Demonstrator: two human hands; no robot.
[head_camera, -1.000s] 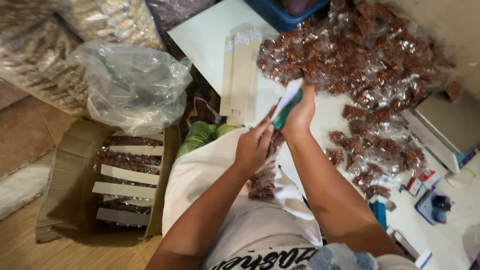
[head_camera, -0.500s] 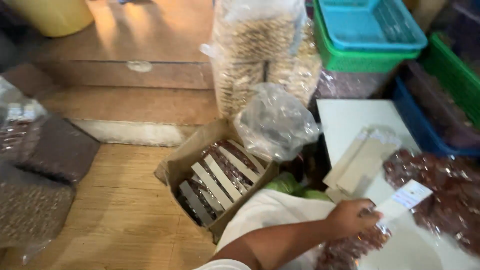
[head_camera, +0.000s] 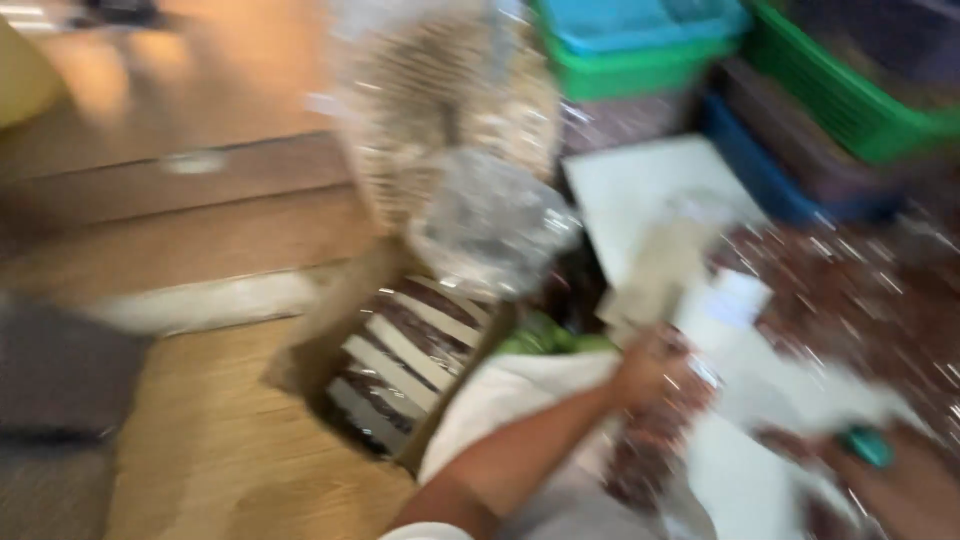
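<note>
The left hand (head_camera: 645, 372) is gripping a clear plastic packet of reddish-brown snacks (head_camera: 655, 440) topped by a white paper label (head_camera: 735, 300), now swinging left from the white bench (head_camera: 640, 185) toward the open cardboard box (head_camera: 395, 365). The right hand (head_camera: 900, 485) is clutching a teal tool (head_camera: 866, 446).

The white table (head_camera: 640, 190) shows a bare patch at its far corner, hemmed by the blue crate (head_camera: 760, 170) and the heap of brown packets (head_camera: 860, 300). Left of it, the open cardboard box (head_camera: 400, 370) and the clear plastic bag (head_camera: 490, 225) crowd the wooden floor (head_camera: 210, 450), which lies open further left.
</note>
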